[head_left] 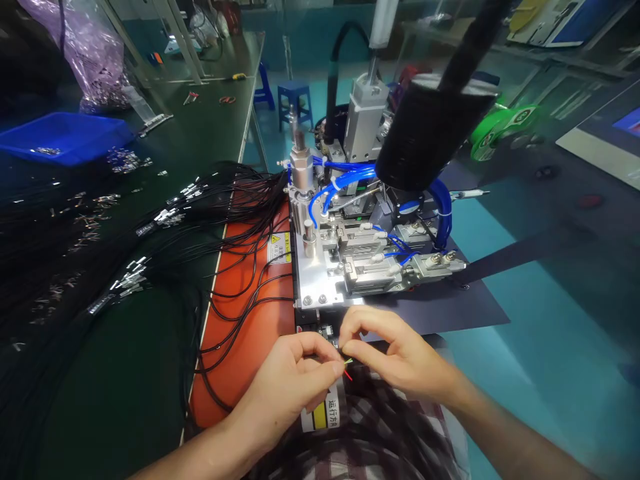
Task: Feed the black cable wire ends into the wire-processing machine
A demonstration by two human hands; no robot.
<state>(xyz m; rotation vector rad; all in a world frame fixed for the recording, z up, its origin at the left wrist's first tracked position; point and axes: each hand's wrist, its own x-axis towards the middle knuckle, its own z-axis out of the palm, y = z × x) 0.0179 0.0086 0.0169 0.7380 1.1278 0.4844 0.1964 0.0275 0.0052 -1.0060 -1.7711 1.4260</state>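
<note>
Low in the middle, my left hand (305,373) pinches a cable whose thin stripped-out wires (349,362), one red and others yellow-green, stick out past its thumb. Close beside it, my right hand (395,350) has thumb and index finger pressed together just above those wire ends; what lies between its fingertips is too small to make out. Both hands are in front of a metal machine (325,273) with blue air hoses (357,175) and small cylinders. Most of the cable in my left hand is hidden by the fingers.
Black cables (250,233) with metal connectors (170,213) spread over the dark green table (150,360) and an orange surface (265,327) at left. A blue tray (65,137) stands at the back left. A black cylinder (425,133) hangs over the machine. Blue stools (295,100) stand behind.
</note>
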